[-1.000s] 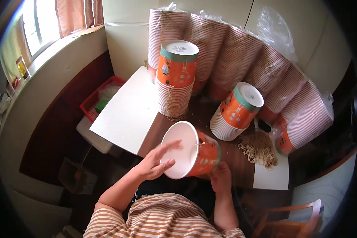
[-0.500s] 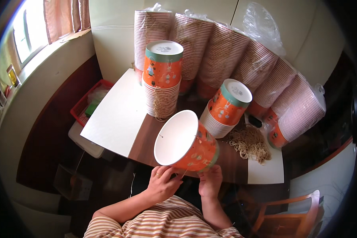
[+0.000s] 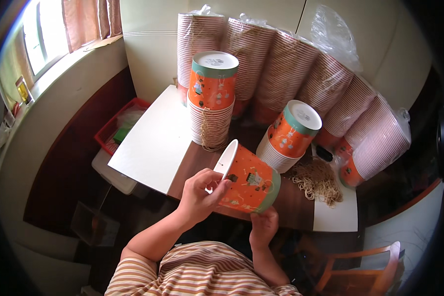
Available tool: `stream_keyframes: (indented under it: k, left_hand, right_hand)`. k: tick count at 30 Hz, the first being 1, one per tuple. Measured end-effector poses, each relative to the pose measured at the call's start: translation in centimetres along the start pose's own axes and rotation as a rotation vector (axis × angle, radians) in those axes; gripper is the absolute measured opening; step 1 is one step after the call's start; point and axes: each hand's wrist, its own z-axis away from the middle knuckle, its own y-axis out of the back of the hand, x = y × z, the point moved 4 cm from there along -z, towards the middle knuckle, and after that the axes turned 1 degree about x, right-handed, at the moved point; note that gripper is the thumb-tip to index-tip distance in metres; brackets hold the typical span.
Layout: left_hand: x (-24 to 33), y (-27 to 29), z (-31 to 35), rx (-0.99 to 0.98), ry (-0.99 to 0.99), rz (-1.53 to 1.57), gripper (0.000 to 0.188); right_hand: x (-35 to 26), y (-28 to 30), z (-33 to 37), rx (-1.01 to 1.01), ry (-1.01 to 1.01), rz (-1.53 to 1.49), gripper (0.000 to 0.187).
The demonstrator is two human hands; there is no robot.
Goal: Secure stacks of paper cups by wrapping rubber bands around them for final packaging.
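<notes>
Fingers (image 3: 217, 186) of our left hand (image 3: 198, 197) gripped the orange cup (image 3: 249, 180) at its rim; our right hand (image 3: 264, 226) cupped its base, near the table (image 3: 153, 143) edge.

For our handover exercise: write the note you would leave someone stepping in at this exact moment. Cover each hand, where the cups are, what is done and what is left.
Left hand: fingers grip the rim of the orange cup, which lies on its side above the table.
Right hand: supports the cup's green-banded base.
Cups: two upside-down stacks on the table, a tall stack and a short stack; bagged sleeves lean along the wall; string pile to the right.
Done: both stacks started.
Left: held cup is on neither stack.
</notes>
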Motion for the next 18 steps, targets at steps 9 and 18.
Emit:
stream_keyframes:
  k: [9, 18]
  left_hand:
    - [-2.6, -2.1, 0.6, 0.053, 0.149, 0.223, 0.014]
    - [1.4, 2.6, -2.9, -0.384, -0.311, 0.042, 0.020]
  right_hand:
    - [0.9, 1.0, 0.0, 0.057, -0.059, 0.118, 0.023]
    - [4.5, 7.0, -4.6, 0.166, -0.746, -0.543, 0.031]
